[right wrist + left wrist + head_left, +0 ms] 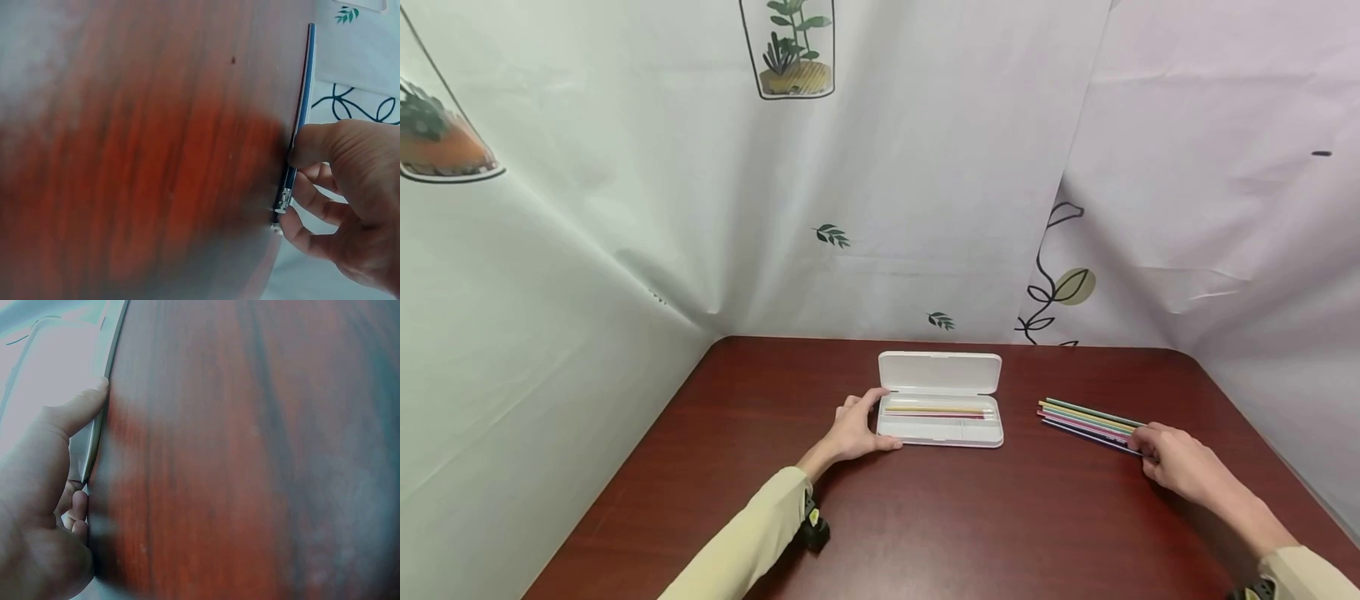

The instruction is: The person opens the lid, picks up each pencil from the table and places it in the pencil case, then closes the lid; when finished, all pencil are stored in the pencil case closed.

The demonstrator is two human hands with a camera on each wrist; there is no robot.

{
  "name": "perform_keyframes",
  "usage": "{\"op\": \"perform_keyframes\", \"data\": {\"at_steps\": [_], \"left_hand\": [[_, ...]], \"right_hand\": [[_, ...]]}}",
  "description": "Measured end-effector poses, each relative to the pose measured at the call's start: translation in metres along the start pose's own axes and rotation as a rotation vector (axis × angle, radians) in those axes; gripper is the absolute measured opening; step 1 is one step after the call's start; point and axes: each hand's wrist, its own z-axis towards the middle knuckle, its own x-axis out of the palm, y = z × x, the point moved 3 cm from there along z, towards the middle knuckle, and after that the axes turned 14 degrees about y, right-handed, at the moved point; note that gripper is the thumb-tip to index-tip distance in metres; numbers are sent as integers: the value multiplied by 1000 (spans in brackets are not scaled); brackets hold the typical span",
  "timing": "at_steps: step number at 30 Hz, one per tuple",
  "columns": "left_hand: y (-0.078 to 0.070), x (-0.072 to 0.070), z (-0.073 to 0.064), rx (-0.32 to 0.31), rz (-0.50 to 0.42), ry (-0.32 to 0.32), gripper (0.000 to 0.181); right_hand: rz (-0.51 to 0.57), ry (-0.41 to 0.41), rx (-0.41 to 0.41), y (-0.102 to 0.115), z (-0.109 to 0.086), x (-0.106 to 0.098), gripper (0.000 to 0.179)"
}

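A white pencil case (925, 432) lies on the table with its lid (940, 372) raised at the back. Yellow and red pencils (934, 411) rest in its rear compartment. My left hand (852, 432) grips the case's left end, thumb at the front edge and index finger at the back corner. Off to the right, several coloured pencils (1086, 417) lie side by side on the table. At their near end, my right hand (1180, 460) pinches a dark blue pencil (304, 94) between thumb and fingers. Its eraser end (283, 201) shows below the thumb in the right wrist view.
The dark red wooden table (970, 517) has rounded far corners. White cloth (895, 208) printed with plants hangs behind it and along both sides. Bare tabletop separates the case from the loose pencils.
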Motion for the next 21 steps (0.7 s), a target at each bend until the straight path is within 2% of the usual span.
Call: {"op": "perform_keyframes", "data": {"at_steps": [4, 10, 17, 21], "left_hand": [[1, 0, 1, 2, 7, 5, 88], [1, 0, 2, 7, 16, 4, 88], [0, -1, 1, 3, 12, 1, 90], [0, -1, 1, 9, 12, -4, 90]], "right_hand": [[-16, -6, -4, 0, 0, -1, 26], [-42, -74, -39, 4, 2, -4, 26], [-30, -82, -78, 18, 9, -10, 26], [-42, -115, -124, 29, 16, -14, 28]]}}
